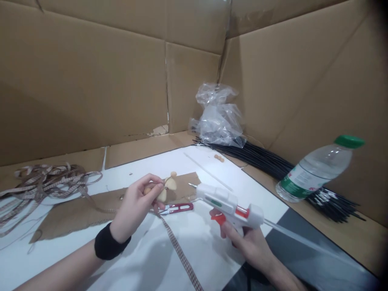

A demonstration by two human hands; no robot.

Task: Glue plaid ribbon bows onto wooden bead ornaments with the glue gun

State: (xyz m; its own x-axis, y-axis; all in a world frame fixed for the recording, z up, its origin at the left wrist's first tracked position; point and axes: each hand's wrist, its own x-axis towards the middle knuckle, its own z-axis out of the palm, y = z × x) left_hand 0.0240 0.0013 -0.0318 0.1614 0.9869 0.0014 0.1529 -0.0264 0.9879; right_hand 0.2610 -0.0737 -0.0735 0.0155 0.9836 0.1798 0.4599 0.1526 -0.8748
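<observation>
My left hand (136, 206) pinches a small flower of pale beige petals (166, 187) above the white tabletop (194, 238). A checked ribbon (178, 250) trails down from that hand toward me. My right hand (245, 240) grips a white hot-glue gun (230, 202) with an orange trigger. Its metal nozzle points left, a short gap from the flower. A clear glue stick (303, 240) juts out of the gun's back to the right.
Red-handled thread snips (178, 208) lie on a torn brown paper sheet (79, 212). A tangle of checked ribbon (45, 182) sits far left. Black stems (273, 163), a clear plastic bag (220, 117) and a green-capped water bottle (315, 169) stand right. Cardboard walls (91, 81) enclose the back.
</observation>
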